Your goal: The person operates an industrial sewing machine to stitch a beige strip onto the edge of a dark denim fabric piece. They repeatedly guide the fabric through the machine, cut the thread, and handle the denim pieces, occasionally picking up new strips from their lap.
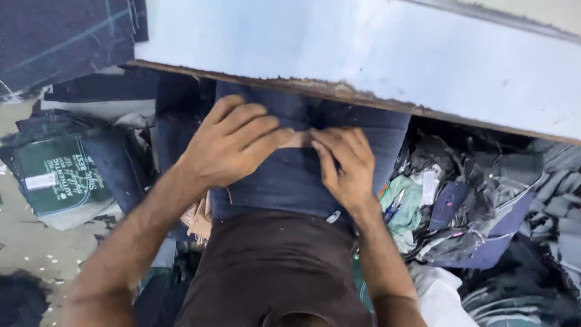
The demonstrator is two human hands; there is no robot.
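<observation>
Denim [290, 175] lies folded over the person's lap, below the table [363, 54] edge; its long axis runs from the body toward the table, and its far end goes under the edge. It is dark blue, finely woven, smooth and flat on top. A small tan patch [301, 139], oblong, lies crosswise on it. The left hand [233, 142] rests flat on the denim, fingers spread, tips touching the patch's left end. The right hand [345, 163] lies flat too, fingertips pressing the right end. Neither hand is closed around anything. More folded denim [66, 169] lies at the left, and scraps [472, 206] pile up at the right.
</observation>
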